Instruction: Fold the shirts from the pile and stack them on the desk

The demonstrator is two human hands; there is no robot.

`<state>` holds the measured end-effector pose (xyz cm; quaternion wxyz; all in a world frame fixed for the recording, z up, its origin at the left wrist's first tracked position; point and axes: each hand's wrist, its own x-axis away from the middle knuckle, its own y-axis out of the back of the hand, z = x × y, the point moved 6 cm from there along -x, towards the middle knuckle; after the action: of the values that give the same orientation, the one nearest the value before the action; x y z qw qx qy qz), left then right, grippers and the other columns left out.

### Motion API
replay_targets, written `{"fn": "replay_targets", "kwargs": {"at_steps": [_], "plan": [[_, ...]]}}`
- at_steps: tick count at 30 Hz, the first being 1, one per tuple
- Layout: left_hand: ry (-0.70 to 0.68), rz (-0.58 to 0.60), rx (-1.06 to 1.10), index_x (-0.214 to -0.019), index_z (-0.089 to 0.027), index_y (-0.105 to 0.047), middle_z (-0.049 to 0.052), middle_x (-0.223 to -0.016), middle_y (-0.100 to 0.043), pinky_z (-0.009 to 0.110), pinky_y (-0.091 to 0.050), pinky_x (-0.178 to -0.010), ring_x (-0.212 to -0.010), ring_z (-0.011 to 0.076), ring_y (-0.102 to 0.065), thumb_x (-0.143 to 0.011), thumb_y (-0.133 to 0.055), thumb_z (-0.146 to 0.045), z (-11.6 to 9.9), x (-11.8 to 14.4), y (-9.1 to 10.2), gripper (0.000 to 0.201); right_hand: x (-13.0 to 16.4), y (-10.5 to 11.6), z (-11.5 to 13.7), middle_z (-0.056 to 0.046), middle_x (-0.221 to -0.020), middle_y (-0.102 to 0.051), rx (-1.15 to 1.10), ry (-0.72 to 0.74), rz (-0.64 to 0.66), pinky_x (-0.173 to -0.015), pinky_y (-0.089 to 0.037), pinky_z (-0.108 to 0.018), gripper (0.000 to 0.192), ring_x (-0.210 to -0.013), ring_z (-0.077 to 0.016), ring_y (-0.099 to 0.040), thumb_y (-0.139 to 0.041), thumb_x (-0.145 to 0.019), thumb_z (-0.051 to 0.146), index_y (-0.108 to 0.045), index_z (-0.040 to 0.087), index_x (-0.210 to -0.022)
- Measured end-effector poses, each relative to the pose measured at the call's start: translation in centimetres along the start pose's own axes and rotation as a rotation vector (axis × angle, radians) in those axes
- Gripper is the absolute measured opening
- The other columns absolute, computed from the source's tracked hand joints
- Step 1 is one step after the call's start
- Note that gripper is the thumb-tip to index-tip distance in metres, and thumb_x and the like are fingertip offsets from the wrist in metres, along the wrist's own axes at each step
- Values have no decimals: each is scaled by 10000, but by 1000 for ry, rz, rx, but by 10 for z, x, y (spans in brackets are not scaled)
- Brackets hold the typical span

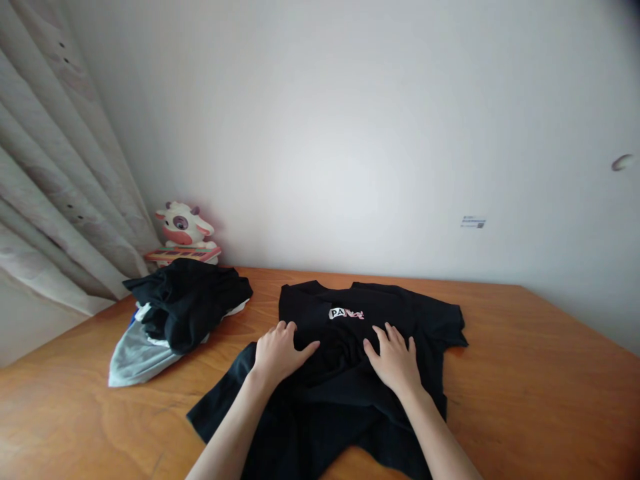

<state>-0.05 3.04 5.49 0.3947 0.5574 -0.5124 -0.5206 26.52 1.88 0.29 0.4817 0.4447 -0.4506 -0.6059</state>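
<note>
A black T-shirt (320,387) with a small white and pink print on its chest lies spread on the wooden table, its collar toward the wall. Folds bunch up across its middle. My left hand (281,350) rests on the left part of the shirt, fingers apart, thumb pointing inward. On the right part lies my right hand (394,360), its fingers spread on the cloth. One sleeve stretches out at the far right, while cloth on the left sticks out toward the near left. Neither hand grips the fabric visibly.
At the left lies a heap of clothes (193,307), black on top with grey and white below. Behind it stands a cow-shaped toy keyboard (184,233). A curtain (65,167) hangs at the left, and a white wall (340,147) borders the table (525,373).
</note>
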Motion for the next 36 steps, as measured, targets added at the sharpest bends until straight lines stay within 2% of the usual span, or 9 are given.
{"fn": "replay_targets", "kwargs": {"at_steps": [7, 10, 14, 16, 20, 23, 25, 30, 36], "plan": [[15, 39, 195, -882, -221, -699, 67, -914, -757, 304, -511, -787, -915, 246, -730, -947, -587, -273, 3, -39, 1, 140, 1, 2, -2, -145, -1590, -441, -15, -31, -20, -1218, -184, -568, 547, -1488, -301, -361, -373, -1002, 444, -549, 198, -1458], [148, -121, 379, -976, -203, -672, 61, -946, -754, 253, -531, -673, -812, 197, -732, -996, -501, -349, 51, -51, 25, 226, 2, 0, -3, -130, -1609, -413, -16, -62, 10, -1205, -189, -603, 544, -1499, -299, -337, -374, -1001, 442, -528, 221, -1474], [476, -577, 980, -1004, -161, -629, 33, -828, -684, 283, -562, -611, -642, 173, -683, -933, -528, -406, 142, -37, 51, 274, 3, -2, -2, -126, -1633, -369, -3, -85, 34, -1172, -203, -674, 559, -1514, -308, -301, -338, -1010, 455, -491, 235, -1500], [516, -707, 1009, -1008, -157, -605, 31, -802, -648, 322, -583, -664, -712, 195, -688, -918, -521, -390, 158, -25, 53, 264, 3, -2, -1, -131, -1645, -343, 18, -99, 44, -1157, -196, -706, 575, -1524, -313, -275, -304, -1019, 455, -458, 229, -1525], [130, -758, 609, -1031, -181, -613, 112, -1025, -659, 407, -580, -852, -997, 264, -657, -904, -560, -379, 95, -12, 51, 241, 6, -2, 3, -139, -1666, -293, 52, -112, 71, -1141, -180, -738, 596, -1539, -335, -229, -259, -1029, 457, -411, 230, -1559], [-297, -390, 321, -1111, -232, -660, 101, -1243, -667, 441, -489, -1046, -1198, 268, -605, -949, -533, -341, 8, -12, 16, 233, 11, -1, 2, -131, -1680, -261, 69, -126, 105, -1144, -177, -732, 614, -1547, -351, -199, -249, -1030, 492, -371, 253, -1582], [-332, -192, 181, -1213, -240, -663, 103, -1371, -636, 470, -433, -1110, -1292, 296, -567, -938, -577, -373, -20, -9, -11, 317, 17, 0, 0, -134, -1686, -239, 83, -144, 123, -1138, -190, -735, 631, -1551, -362, -181, -244, -1028, 524, -345, 265, -1594], [-101, -115, 72, -1336, -141, -630, 182, -1457, -586, 471, -384, -1158, -1366, 333, -528, -948, -543, -462, -12, -1, -37, 511, 32, 3, -3, -140, -1681, -252, 110, -138, 102, -1120, -198, -755, 637, -1543, -379, -201, -269, -1021, 546, -357, 271, -1589], [-138, -150, 96, -1339, -147, -639, 164, -1475, -575, 506, -354, -1185, -1395, 331, -499, -890, -580, -385, -5, 4, -34, 512, 31, 4, -4, -127, -1668, -294, 117, -139, 82, -1140, -206, -725, 638, -1536, -369, -232, -297, -1008, 544, -396, 259, -1570]]}}
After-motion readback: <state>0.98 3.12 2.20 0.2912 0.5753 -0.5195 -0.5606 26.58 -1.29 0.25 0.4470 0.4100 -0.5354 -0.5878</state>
